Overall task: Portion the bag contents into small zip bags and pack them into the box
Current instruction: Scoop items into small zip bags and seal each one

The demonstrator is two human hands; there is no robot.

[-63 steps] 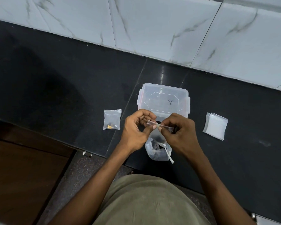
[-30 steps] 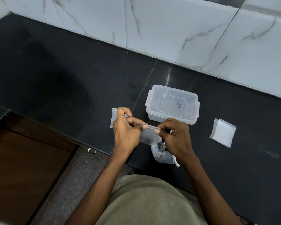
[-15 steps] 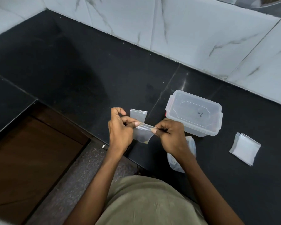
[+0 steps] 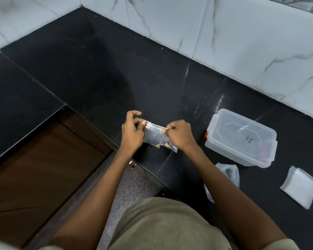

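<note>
From the head camera, your left hand (image 4: 132,134) and right hand (image 4: 179,135) each pinch one end of the top edge of a small zip bag (image 4: 154,136), held just above the black counter (image 4: 98,73); its sealed edge runs left to right, its body hanging toward you. Something yellowish sits at its bottom, perhaps overlapping a second bag. The lidded box (image 4: 242,138) stands to the right, the source bag (image 4: 228,175) half hidden behind your right forearm, near the stack of empty bags (image 4: 301,189).
</note>
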